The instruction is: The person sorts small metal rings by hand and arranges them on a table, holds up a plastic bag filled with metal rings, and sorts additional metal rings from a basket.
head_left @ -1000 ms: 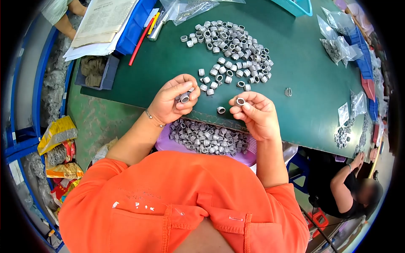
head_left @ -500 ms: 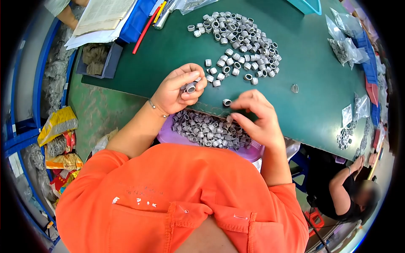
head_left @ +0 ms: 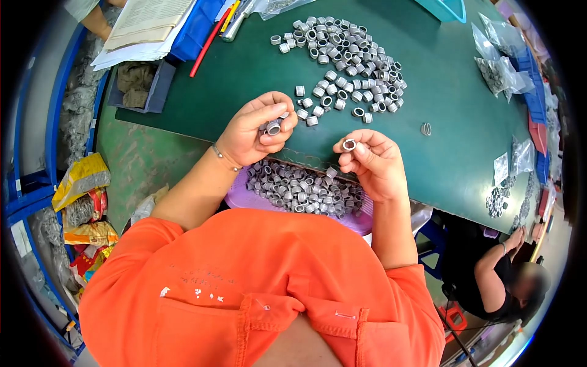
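Note:
My left hand (head_left: 258,127) is curled around grey metal rings (head_left: 273,128) above the near edge of the green table (head_left: 214,104). Its fingers hide part of them. Between the thumb and fingers of my right hand (head_left: 374,160) is one ring (head_left: 349,145), its opening facing up. Below and between the hands, a purple basket (head_left: 235,194) holds many grey rings (head_left: 299,189). A loose pile of similar rings (head_left: 351,55) lies on the table beyond the hands.
One ring (head_left: 426,129) lies apart on the right. At upper left are papers (head_left: 143,27), a red pen (head_left: 210,48) and a grey bin (head_left: 160,88). Plastic bags (head_left: 501,67) lie far right. A co-worker (head_left: 489,281) sits at lower right; another person's arm shows at top left.
My right hand has closed on the ring that lay near the table edge and lifted it, moving slightly right. My left hand has barely moved.

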`<state>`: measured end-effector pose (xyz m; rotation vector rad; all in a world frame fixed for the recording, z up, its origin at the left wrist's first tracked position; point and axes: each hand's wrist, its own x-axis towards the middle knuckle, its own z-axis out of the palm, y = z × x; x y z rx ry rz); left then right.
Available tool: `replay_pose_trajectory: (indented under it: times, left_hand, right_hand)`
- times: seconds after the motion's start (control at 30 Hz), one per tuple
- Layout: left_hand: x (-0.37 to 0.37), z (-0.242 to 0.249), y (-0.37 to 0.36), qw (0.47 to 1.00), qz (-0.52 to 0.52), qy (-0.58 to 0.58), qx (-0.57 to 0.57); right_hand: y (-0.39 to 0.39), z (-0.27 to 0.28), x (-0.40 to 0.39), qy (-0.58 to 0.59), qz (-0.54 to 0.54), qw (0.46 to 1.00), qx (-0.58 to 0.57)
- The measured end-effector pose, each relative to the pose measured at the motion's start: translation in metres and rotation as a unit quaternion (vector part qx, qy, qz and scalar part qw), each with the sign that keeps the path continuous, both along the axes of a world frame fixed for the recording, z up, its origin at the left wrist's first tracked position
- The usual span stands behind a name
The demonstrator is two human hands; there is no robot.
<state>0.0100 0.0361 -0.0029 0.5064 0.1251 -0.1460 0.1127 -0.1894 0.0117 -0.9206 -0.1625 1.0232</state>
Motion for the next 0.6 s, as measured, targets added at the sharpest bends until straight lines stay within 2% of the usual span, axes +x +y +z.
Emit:
replay_pose_trajectory:
  times: [0.07,0.2,0.3,0.43,0.47,0.53,0.6]
  left_hand:
    - [0.000,0.001,0.000,1.000,0.001,0.002,0.002]
    - [-0.001,0.000,-0.001,1.000,0.007,0.004,0.002]
    - [-0.001,-0.001,0.000,1.000,0.002,0.001,0.002]
    - [0.000,0.000,0.000,1.000,0.000,-0.006,0.002]
    - [0.001,0.000,0.000,1.000,-0.001,-0.008,0.004]
    - [0.001,-0.001,0.000,1.000,-0.004,-0.009,0.004]
    - [0.000,0.002,-0.001,1.000,0.002,0.010,0.009]
  right_hand:
    - [-0.001,-0.001,0.001,0.025,0.010,0.998,0.052]
    - [-0.005,0.003,0.001,0.039,0.007,0.998,0.058]
    - [-0.012,0.005,0.000,-0.109,-0.009,0.991,0.076]
    - [-0.034,0.006,0.005,-0.253,0.055,0.965,0.031]
    - [-0.035,0.006,0.002,-0.252,0.055,0.966,0.031]
    - [-0.032,0.009,-0.004,-0.109,0.009,0.994,-0.011]
    - [-0.028,0.002,-0.006,-0.124,-0.010,0.992,-0.010]
